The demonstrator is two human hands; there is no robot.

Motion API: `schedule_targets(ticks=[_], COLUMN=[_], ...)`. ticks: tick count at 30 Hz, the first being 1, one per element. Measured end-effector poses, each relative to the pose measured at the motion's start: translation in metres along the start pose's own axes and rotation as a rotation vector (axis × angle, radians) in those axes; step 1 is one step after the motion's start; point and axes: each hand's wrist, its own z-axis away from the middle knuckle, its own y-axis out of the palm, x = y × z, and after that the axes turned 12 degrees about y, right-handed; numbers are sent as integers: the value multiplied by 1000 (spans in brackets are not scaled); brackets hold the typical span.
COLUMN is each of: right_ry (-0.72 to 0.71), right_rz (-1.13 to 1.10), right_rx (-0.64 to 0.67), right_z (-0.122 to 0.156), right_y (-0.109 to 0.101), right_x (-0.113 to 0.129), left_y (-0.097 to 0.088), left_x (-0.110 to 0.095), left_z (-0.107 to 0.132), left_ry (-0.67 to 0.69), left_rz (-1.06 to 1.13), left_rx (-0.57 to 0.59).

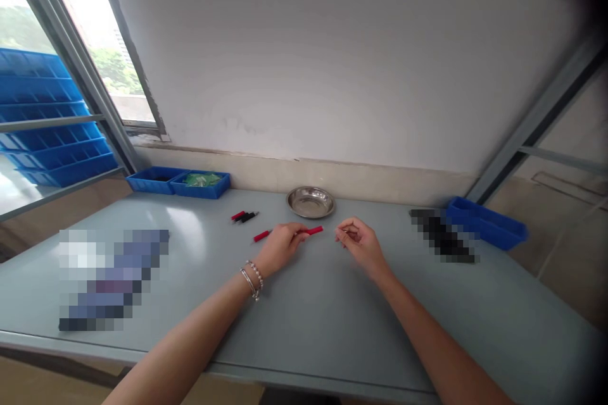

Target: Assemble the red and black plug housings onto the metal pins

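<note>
My left hand (281, 245), with bracelets at the wrist, is closed round a red pen-like stick (314, 230) whose tip pokes out to the right. Another red stick (261, 236) lies on the table just left of that hand. My right hand (360, 242) hovers a little to the right, fingers pinched together on something thin that I cannot make out. The two hands are a short gap apart above the grey table (308, 304).
A steel bowl (310, 202) stands behind the hands. Red and black sticks (244, 216) lie to the left. Two blue trays (178, 181) sit at the back left by the window, another blue tray (485, 223) at the right edge. Blurred patches cover both sides.
</note>
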Motion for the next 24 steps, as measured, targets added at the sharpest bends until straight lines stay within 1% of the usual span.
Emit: schedule_targets(ticks=[3, 5, 7, 11, 15, 18, 21, 24], right_ry=[-29, -17, 7, 24, -18, -59, -137, -187], right_rz=[124, 190, 216, 269, 353, 466, 657, 880], right_rx=[-130, -201, -256, -337, -364, -366, -331, -282], right_z=[-6, -10, -14, -20, -25, -29, -32, -33], right_y=[-7, -13, -19, -29, -33, -33, -33, -32], right_x=[-7, -12, -15, -19, -23, -28, -33, -38], left_y=[-14, -27, -39, -55, -61, -63, -62, -60], left_x=[16, 29, 43, 67, 84, 94, 103, 109], left_z=[-1, -1, 0, 6, 13, 17, 20, 23], left_ry=[-69, -195, -326, -479, -575, -661, -724, -739], left_rz=[-161, -269, -338, -414, -466, -485, -491, -489], left_rx=[-115, -175, -203, -222, -205, -179, -137, -99])
